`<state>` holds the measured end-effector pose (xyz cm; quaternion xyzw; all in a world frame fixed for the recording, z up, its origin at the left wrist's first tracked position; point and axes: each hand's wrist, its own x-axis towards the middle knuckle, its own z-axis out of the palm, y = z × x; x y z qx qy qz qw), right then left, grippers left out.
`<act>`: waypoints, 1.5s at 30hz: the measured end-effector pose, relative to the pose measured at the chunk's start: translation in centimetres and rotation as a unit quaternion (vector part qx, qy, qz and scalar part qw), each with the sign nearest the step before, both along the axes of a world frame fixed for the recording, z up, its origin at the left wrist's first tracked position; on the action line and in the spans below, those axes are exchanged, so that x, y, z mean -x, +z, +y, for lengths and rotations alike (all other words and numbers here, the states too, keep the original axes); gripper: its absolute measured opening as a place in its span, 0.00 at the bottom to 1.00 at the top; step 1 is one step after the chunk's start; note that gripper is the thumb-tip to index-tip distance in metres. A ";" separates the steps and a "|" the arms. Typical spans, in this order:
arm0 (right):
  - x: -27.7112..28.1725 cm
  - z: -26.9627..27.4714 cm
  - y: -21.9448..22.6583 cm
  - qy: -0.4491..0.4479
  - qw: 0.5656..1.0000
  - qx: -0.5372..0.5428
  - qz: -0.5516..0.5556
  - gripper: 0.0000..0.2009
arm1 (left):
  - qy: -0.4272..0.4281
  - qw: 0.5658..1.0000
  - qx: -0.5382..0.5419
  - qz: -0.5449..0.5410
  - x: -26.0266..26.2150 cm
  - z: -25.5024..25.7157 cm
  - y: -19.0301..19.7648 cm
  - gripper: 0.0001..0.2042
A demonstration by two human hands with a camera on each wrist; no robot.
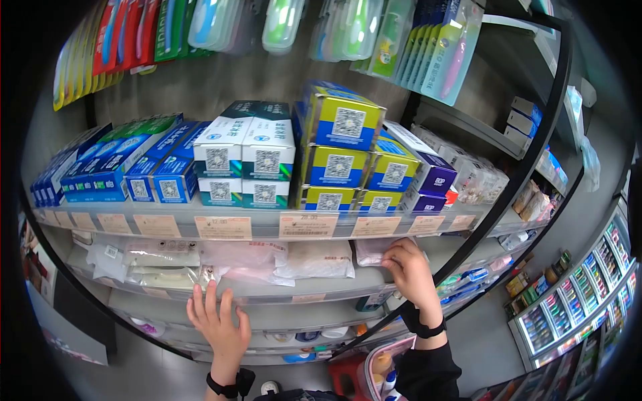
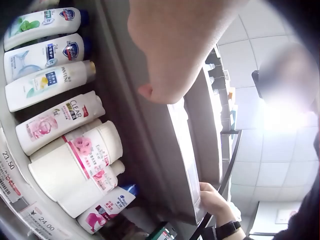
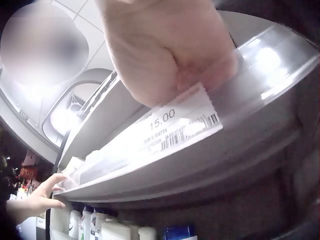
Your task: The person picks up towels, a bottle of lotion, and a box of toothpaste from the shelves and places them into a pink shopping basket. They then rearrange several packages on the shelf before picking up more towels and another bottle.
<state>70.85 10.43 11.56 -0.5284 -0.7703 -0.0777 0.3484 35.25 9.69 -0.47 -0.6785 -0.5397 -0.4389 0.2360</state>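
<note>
In the head view, my left hand (image 1: 219,327) has its fingers spread and nearly straight. Its fingertips are at the front edge of the middle shelf, by a clear-wrapped white pack (image 1: 164,276). My right hand (image 1: 409,273) reaches over the same shelf's right part, fingers bent and thumb at the right end of a small plastic-wrapped pack (image 1: 370,252). Left of that lie another wrapped pack (image 1: 315,259) and a pinkish one (image 1: 244,254). In the right wrist view, the right hand (image 3: 170,55) covers its own fingertips, over a 15.00 price tag (image 3: 175,125).
Boxes with QR codes (image 1: 336,167) stand stacked on the shelf above, behind a price-tag strip (image 1: 307,226). Toothbrush packs (image 1: 438,53) hang overhead. A dark post (image 1: 491,220) slants along the right side. Shampoo bottles (image 2: 60,122) line a shelf below. A basket (image 1: 370,371) stands at the bottom.
</note>
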 end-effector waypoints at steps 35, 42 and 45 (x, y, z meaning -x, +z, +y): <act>15.2 0.1 -0.4 0.085 0.985 -0.125 0.086 0.11 | -0.028 0.999 0.017 -0.003 0.5 -0.2 -0.1 0.25; 6.2 -9.2 -2.6 0.141 0.897 -0.229 0.350 0.07 | -0.016 1.000 0.001 -0.007 0.3 0.7 -0.5 0.24; 2.7 -12.8 -3.7 0.130 0.874 -0.228 0.408 0.10 | -0.021 1.000 -0.001 -0.006 0.0 0.8 -0.6 0.25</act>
